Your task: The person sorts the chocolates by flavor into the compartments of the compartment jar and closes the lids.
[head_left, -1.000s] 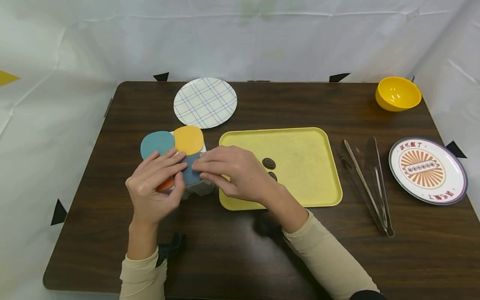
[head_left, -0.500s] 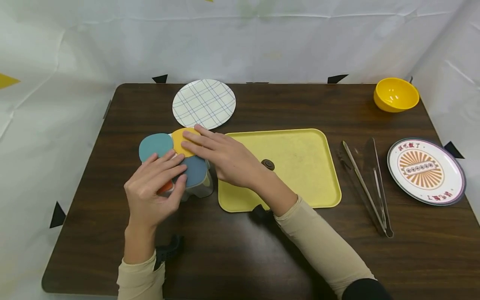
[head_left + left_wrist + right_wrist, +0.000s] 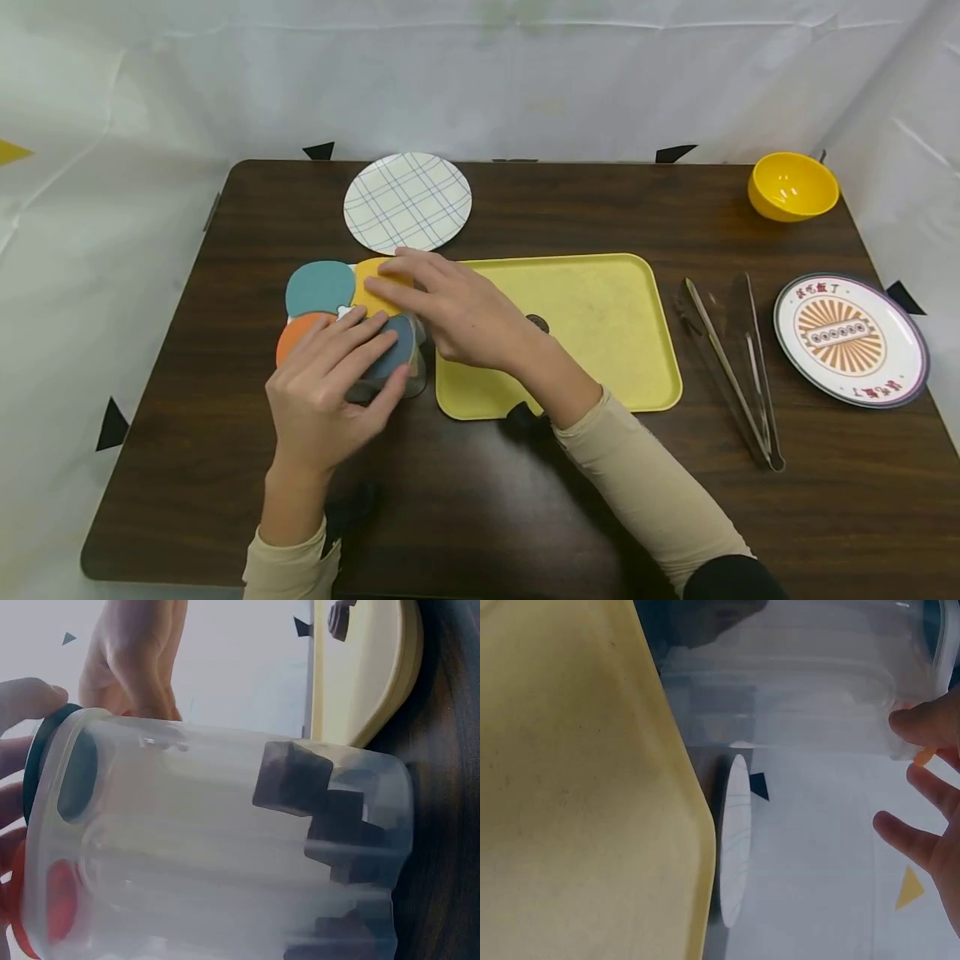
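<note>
A clear plastic storage container (image 3: pixel 180 817) with separate coloured lids stands at the table's left; dark blocks (image 3: pixel 292 778) lie in its bottom. Its teal lid (image 3: pixel 320 287) and orange lid (image 3: pixel 294 335) are uncovered in part or whole. My left hand (image 3: pixel 330 387) lies over the near lids, fingers extended across the orange lid and the blue lid (image 3: pixel 395 348), thumb at the blue lid's near edge. Reaching from the right, my right hand (image 3: pixel 472 317) spreads its fingers over the yellow lid (image 3: pixel 369 287); its thumb touches the container's rim in the right wrist view.
A yellow tray (image 3: pixel 600 333) sits right of the container, with a dark round piece (image 3: pixel 537 322) partly behind my right wrist. Behind is a checked plate (image 3: pixel 408 202). Metal tongs (image 3: pixel 731 375), a patterned plate (image 3: pixel 795 367) and a yellow bowl (image 3: pixel 793 187) stand at the right.
My right hand has moved from the blue lid up to the yellow lid. The container has shifted slightly, showing more orange lid, and my left hand has slid rightward over the blue lid.
</note>
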Demonstrator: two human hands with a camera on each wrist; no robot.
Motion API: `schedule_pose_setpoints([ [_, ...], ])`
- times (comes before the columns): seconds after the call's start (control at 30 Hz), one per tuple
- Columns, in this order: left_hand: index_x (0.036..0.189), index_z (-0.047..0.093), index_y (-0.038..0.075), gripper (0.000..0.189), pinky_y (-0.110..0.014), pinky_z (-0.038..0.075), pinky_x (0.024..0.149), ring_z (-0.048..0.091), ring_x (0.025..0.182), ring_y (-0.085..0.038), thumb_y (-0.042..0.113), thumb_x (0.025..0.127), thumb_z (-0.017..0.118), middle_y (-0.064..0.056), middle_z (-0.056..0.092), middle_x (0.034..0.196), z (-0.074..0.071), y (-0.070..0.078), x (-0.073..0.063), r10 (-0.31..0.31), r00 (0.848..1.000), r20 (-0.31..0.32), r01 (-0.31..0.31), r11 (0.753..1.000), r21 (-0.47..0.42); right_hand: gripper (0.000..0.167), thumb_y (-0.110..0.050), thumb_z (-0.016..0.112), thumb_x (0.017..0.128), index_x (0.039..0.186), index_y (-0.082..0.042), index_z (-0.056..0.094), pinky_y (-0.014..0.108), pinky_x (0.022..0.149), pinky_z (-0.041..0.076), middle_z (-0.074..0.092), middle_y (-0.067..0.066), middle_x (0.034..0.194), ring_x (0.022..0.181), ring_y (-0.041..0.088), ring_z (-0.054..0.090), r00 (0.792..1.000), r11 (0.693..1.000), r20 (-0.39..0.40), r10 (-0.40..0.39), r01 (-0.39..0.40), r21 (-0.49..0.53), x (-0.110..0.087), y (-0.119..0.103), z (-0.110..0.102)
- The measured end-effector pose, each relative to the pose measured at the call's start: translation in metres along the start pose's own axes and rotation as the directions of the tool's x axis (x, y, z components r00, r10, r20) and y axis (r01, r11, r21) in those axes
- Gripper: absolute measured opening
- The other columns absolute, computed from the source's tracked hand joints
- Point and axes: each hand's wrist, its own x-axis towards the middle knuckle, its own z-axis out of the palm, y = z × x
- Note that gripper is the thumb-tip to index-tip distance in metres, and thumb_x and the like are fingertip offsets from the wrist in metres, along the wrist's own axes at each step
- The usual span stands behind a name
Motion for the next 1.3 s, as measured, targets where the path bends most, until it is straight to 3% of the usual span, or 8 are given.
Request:
schedule_pose_setpoints([
  [0.13,0.1,0.078,0.005,0.031,-0.059,0.048,0.092,0.068,0.105,-0.032,0.023,0.081,0.062,-0.01,0.073,0.106,-0.005,-0.003,-0.003,-0.019,1.0,0.007,0.019,1.0,0.014,0.047,0.0,0.055,0.09,0.136,-0.01,0.057,0.029,0.112,0.029,0.051,0.007,0.134,0.134,0.021,0.039,1.0,0.999,-0.02,-0.009,0.01,0.039,0.001,0.001,-0.003],
  [0.33,0.096,0.079,0.005,0.034,-0.057,0.045,0.096,0.068,0.104,-0.032,0.017,0.081,0.051,-0.009,0.074,0.102,-0.015,-0.011,-0.008,-0.095,0.995,-0.039,0.096,0.995,0.016,0.041,0.001,0.044,0.09,0.125,-0.011,0.06,0.029,0.112,0.028,0.044,0.001,0.15,0.147,0.013,0.021,0.999,0.994,0.02,0.032,-0.034,0.102,0.001,-0.002,-0.006],
  [0.53,0.097,0.079,0.004,0.028,-0.054,0.043,0.101,0.067,0.107,-0.03,0.023,0.087,0.06,-0.009,0.074,0.105,-0.016,-0.016,-0.009,-0.169,0.984,-0.057,0.171,0.985,0.025,0.043,0.001,0.048,0.088,0.127,-0.013,0.061,0.033,0.109,0.034,0.049,-0.003,0.147,0.144,0.01,0.028,0.996,0.99,0.084,0.044,-0.055,0.13,0.0,-0.008,-0.009],
  [0.77,0.111,0.075,0.004,0.034,-0.055,0.037,0.106,0.061,0.117,-0.03,0.029,0.093,0.059,-0.01,0.07,0.117,-0.012,-0.025,-0.007,-0.13,0.99,0.061,0.128,0.991,0.046,0.036,-0.011,0.064,0.086,0.121,-0.014,0.07,0.035,0.112,0.03,0.061,-0.002,0.134,0.136,0.016,0.044,0.997,0.987,0.056,-0.055,0.046,0.153,-0.002,-0.013,-0.015],
  [0.97,0.11,0.075,0.002,0.029,-0.058,0.038,0.104,0.062,0.116,-0.033,0.023,0.097,0.06,-0.012,0.07,0.116,-0.01,-0.032,-0.004,-0.042,0.998,0.043,0.042,0.999,-0.001,0.035,-0.026,0.079,0.083,0.115,-0.014,0.074,0.035,0.11,0.032,0.068,0.0,0.12,0.123,0.017,0.055,0.994,0.983,-0.007,-0.111,0.111,0.144,-0.001,-0.015,-0.014],
  [1.1,0.111,0.075,0.002,0.04,-0.058,0.039,0.103,0.062,0.115,-0.033,0.037,0.096,0.06,-0.011,0.07,0.116,-0.011,-0.033,-0.005,-0.036,0.998,0.047,0.036,0.999,-0.016,0.039,-0.032,0.082,0.081,0.114,-0.013,0.075,0.031,0.103,0.037,0.068,0.0,0.117,0.11,0.016,0.059,0.992,0.983,-0.03,-0.126,0.129,0.127,0.001,-0.017,-0.012],
  [1.3,0.115,0.073,0.003,0.059,-0.058,0.038,0.103,0.063,0.114,-0.033,0.053,0.086,0.066,-0.011,0.069,0.119,-0.013,-0.036,-0.008,0.036,0.993,0.109,-0.031,0.999,-0.042,0.044,-0.033,0.08,0.082,0.12,-0.012,0.072,0.028,0.097,0.041,0.067,-0.002,0.118,0.108,0.014,0.059,0.992,0.986,-0.007,-0.128,0.128,0.105,0.0,-0.02,-0.013],
])
